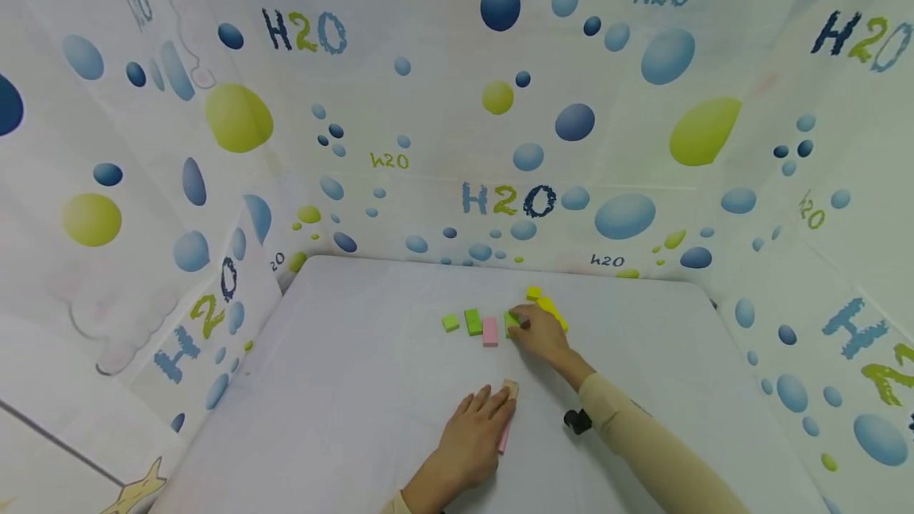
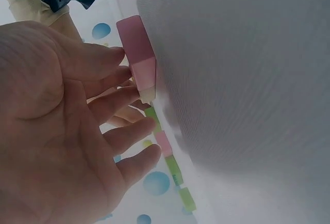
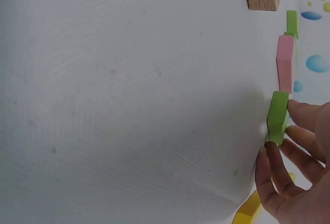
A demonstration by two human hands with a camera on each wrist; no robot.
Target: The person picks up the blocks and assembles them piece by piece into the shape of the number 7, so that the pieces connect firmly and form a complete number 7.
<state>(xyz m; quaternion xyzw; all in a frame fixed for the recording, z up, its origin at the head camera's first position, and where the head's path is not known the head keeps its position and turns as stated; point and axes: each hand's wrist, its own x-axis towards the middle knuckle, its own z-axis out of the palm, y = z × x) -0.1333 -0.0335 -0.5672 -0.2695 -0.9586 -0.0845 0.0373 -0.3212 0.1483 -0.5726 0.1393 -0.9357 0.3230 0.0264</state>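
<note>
My left hand (image 1: 467,439) lies with extended fingers against a long pink block (image 2: 136,43) on the white table; thumb and fingertips touch its side. A plain wooden block (image 1: 510,387) sits at the pink block's far end, partly under the fingers. Farther forward, my right hand (image 1: 543,331) pinches a green block (image 3: 278,118) between thumb and fingers, low at the table. Just left of it, a shorter pink block (image 1: 489,331), a green block (image 1: 474,321) and a small light-green block (image 1: 451,323) form a row.
Beyond the right hand lie a long yellow block (image 1: 554,314) and a small yellow block (image 1: 533,292). A black device (image 1: 577,421) is strapped at the right wrist. White curtains (image 1: 435,101) printed with bubbles surround the white table (image 1: 343,387).
</note>
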